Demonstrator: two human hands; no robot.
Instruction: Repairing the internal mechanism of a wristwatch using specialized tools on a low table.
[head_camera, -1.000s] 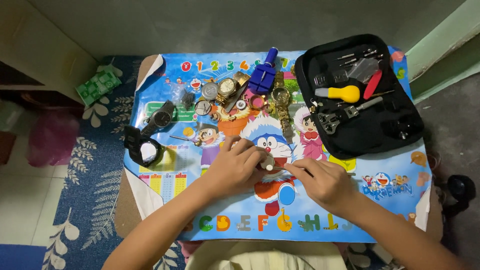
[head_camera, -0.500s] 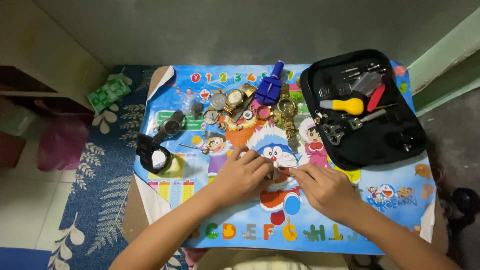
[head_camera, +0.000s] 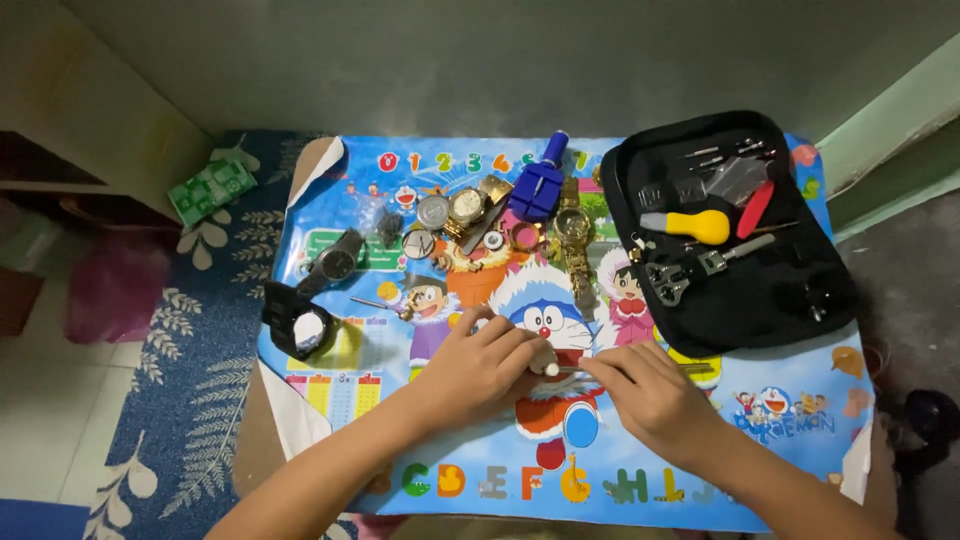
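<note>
Both hands have barely shifted: left hand (head_camera: 480, 365) curls closed around a small watch part (head_camera: 551, 369) on the tabletop's cartoon mat (head_camera: 800, 420); right hand (head_camera: 650, 395) pinches a thin tool (head_camera: 572, 369) against it.

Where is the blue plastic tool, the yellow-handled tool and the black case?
Blue plastic tool (head_camera: 538, 188), head view, on the middle of its body.
Yellow-handled tool (head_camera: 697, 226), head view, on the fat yellow grip.
Black zip-open tool case (head_camera: 770, 305), head view, on a bare part of its lining.
</note>
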